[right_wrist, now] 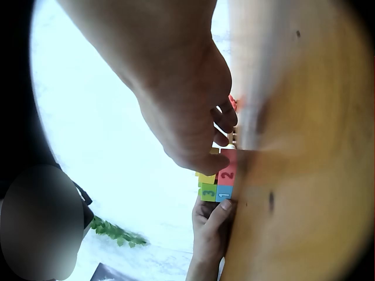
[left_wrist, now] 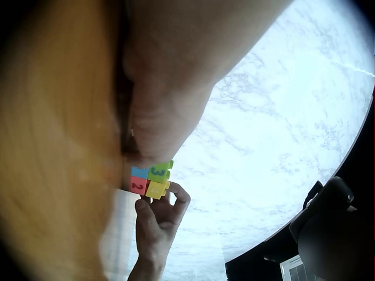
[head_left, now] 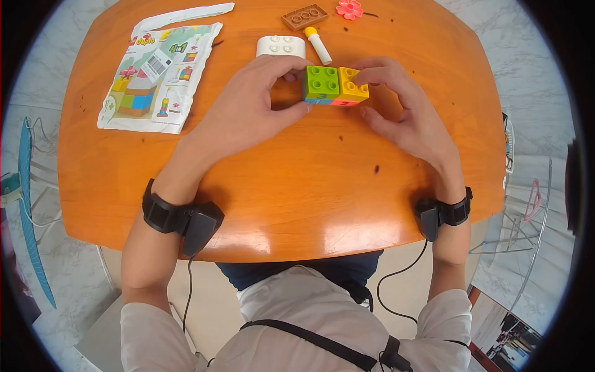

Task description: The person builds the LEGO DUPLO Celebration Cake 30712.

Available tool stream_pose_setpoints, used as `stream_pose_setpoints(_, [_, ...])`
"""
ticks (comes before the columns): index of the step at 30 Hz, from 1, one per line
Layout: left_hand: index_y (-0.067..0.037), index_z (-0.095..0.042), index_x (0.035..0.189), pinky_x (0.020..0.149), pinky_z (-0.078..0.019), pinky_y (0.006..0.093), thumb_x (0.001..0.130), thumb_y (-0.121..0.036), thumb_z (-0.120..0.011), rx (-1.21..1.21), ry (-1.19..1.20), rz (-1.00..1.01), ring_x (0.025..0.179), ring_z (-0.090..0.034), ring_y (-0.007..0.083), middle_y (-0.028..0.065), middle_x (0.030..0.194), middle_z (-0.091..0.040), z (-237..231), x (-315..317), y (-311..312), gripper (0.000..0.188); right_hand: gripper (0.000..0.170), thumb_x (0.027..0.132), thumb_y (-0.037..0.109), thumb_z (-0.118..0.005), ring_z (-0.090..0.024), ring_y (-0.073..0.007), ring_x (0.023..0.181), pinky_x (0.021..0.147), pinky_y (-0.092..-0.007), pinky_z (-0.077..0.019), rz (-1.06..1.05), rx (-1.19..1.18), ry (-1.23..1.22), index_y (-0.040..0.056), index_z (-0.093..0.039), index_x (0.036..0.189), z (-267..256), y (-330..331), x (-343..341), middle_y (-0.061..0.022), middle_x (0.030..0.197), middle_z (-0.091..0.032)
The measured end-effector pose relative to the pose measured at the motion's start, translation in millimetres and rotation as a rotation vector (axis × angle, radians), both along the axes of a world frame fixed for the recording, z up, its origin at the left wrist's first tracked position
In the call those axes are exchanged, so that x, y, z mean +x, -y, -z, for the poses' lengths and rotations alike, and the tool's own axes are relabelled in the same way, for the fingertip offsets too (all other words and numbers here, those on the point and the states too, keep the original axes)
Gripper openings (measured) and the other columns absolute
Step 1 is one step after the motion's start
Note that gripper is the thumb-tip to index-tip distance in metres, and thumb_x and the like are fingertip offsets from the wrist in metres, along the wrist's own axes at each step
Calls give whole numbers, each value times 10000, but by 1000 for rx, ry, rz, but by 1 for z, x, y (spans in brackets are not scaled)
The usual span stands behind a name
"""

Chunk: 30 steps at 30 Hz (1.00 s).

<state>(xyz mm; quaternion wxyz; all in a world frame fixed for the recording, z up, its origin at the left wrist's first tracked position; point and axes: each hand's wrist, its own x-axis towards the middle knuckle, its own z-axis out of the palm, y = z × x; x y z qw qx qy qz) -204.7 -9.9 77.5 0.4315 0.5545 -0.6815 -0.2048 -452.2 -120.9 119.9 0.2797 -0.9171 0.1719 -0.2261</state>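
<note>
A green toy building brick (head_left: 322, 79) marked 3 sits above a blue brick (right_wrist: 224, 193) marked 1. Beside them a yellow brick (head_left: 354, 92) lies over a red brick (right_wrist: 228, 170) marked 2; a narrow dark gap shows between these two in the right wrist view. My left hand (head_left: 251, 93) grips the green and blue end from the left, thumb at the near corner, its other fingers partly hidden behind. Around the yellow brick, my right hand (head_left: 406, 102) has its index finger on top and its thumb at the near right side.
Past the hands are a white studded block (head_left: 281, 48), a white stick with a yellow tip (head_left: 319, 48), a brown plate brick (head_left: 304, 17) and a pink flower piece (head_left: 349, 9). At the left lie a printed Duplo packet (head_left: 167, 93) and its torn strip (head_left: 186, 17) on the wooden table (head_left: 279, 192).
</note>
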Motion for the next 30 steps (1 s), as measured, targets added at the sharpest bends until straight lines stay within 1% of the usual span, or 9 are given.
stream_pose_setpoints(1, [-100,-639,1304,738,-405,286,824,-125,-819,-1,-4,-3,883,-541,144,37,1044,-668,0,0,0,514,434,847,8,-743,-618,-262,1148,892,-304,-530,0,1,0,80,-615,1255,-1,1,0,-105,1251,-636])
stream_pose_setpoints(3, [-99,-639,1306,740,-405,286,824,-122,-819,0,3,-1,885,-542,143,36,1044,-668,-1,1,-1,515,418,869,15,-726,-653,-213,908,729,-291,-522,-37,-70,-38,105,-618,1263,-4,4,-2,-84,1000,-656])
stream_pose_setpoints(4, [-98,-638,1308,742,-405,286,824,-119,-818,0,10,3,888,-543,142,36,1044,-668,-2,1,-1,517,418,869,15,-726,-653,-213,908,729,-291,-522,-37,-71,-37,105,-618,1263,-8,3,-2,-84,1000,-656])
stream_pose_setpoints(6, [-96,-638,1309,744,-405,286,823,-116,-818,-5,2,7,892,-545,142,36,1044,-668,-1,1,0,519,423,889,29,-717,-529,-154,614,578,-302,-424,40,214,-184,130,-608,1285,-13,-2,-5,-35,704,-541])
stream_pose_setpoints(7, [-94,-637,1311,747,-405,287,823,-113,-818,-11,-8,12,896,-547,143,37,1044,-668,0,1,0,520,423,889,29,-717,-529,-154,614,578,-302,-424,42,216,-184,130,-608,1285,-11,-2,-5,-35,704,-541])
stream_pose_setpoints(9, [-93,-637,1310,748,-405,286,823,-112,-818,-8,-6,11,900,-550,142,37,1045,-668,-1,0,0,520,430,898,39,-717,-366,-127,501,511,-315,-311,37,295,-158,144,-590,1296,-5,-1,-6,2,558,-382])
stream_pose_setpoints(16, [-93,-636,1307,750,-405,285,821,-110,-821,1,1,3,901,-551,141,31,1046,-669,-2,0,0,520,405,905,26,-660,-351,-140,487,509,-327,-298,78,344,-223,126,-562,1286,-9,-6,-3,-16,542,-361])
stream_pose_setpoints(22, [-96,-636,1309,750,-400,280,823,-105,-818,6,14,0,901,-543,132,27,1047,-670,-3,1,-1,520,395,883,4,-619,-366,-169,483,510,-342,-313,106,260,-239,99,-550,1259,-11,-11,2,-41,539,-379])
stream_pose_setpoints(30, [-95,-632,1315,760,-395,276,824,-103,-817,9,-22,8,922,-538,127,26,1058,-660,0,1,-1,525,334,886,-18,-623,-435,-193,494,515,-335,-350,86,296,-188,58,-494,1184,-6,-9,6,-79,576,-504])
